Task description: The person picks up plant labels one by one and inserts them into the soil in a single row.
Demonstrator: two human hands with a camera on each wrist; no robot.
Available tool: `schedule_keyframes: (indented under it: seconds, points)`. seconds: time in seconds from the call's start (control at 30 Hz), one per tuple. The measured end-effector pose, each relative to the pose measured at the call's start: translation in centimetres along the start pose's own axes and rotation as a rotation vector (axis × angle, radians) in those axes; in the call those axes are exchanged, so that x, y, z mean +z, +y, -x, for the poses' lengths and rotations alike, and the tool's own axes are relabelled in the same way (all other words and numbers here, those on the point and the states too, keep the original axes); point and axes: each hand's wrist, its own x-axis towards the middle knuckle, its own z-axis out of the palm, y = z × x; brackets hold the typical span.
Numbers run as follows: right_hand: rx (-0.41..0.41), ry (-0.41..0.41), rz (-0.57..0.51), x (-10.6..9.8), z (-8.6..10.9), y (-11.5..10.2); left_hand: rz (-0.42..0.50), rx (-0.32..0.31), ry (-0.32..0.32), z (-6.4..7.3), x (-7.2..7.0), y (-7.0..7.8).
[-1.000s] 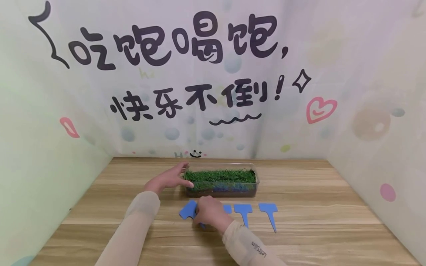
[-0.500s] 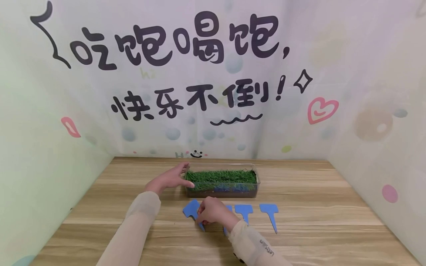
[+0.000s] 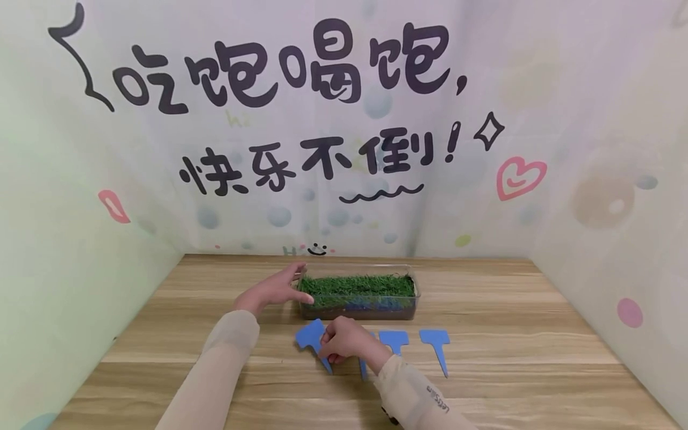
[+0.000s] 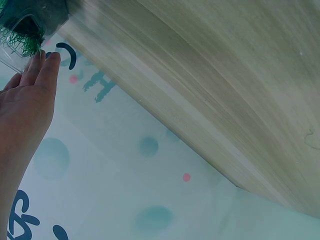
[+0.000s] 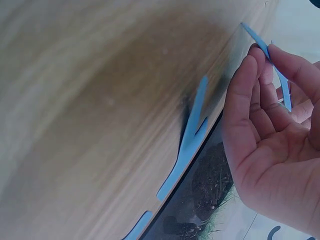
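A clear plastic box [image 3: 358, 312] filled with green artificial grass [image 3: 357, 286] over a dark layer stands at the back of the table. My left hand [image 3: 272, 289] holds its left end, thumb at the front corner and fingers at the rear one; the left wrist view has the fingertips against the wall. In front of the box, my right hand [image 3: 348, 341] pinches a blue T-shaped plant label [image 3: 310, 334] by its stem between thumb and fingers. The label's wide head points up and left, its pointed tip [image 5: 244, 26] towards the table.
Three more blue labels lie in a row to the right: one label [image 3: 364, 364] mostly hidden by the right hand, a middle label [image 3: 394, 340], and an outer label [image 3: 435, 343]. A printed cloth wall [image 3: 344, 227] closes off the table's [image 3: 484, 322] back and sides.
The right hand and the pinched label have shifted slightly right, and the label's head has tilted up. The left hand and the box stay where they were.
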Motion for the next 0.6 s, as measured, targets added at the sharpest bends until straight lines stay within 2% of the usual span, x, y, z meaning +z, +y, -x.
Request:
schedule_keyframes:
  seconds: [0.2,0.33,0.47,0.6]
  points:
    - [-0.004,-0.022,-0.093,-0.3,0.1,0.2,-0.007,-0.001,0.002,0.3,0.6,0.1]
    - [-0.039,-0.027,-0.118,-0.5,0.0,0.2,0.006,-0.008,-0.007,0.5,0.9,0.0]
    - [-0.068,-0.033,-0.127,-0.9,-0.2,-0.2,-0.006,-0.009,0.007,0.6,0.6,-0.1]
    - [-0.061,-0.038,-0.138,-1.5,-0.3,-0.6,-0.012,0.005,0.008,0.4,-0.1,0.1]
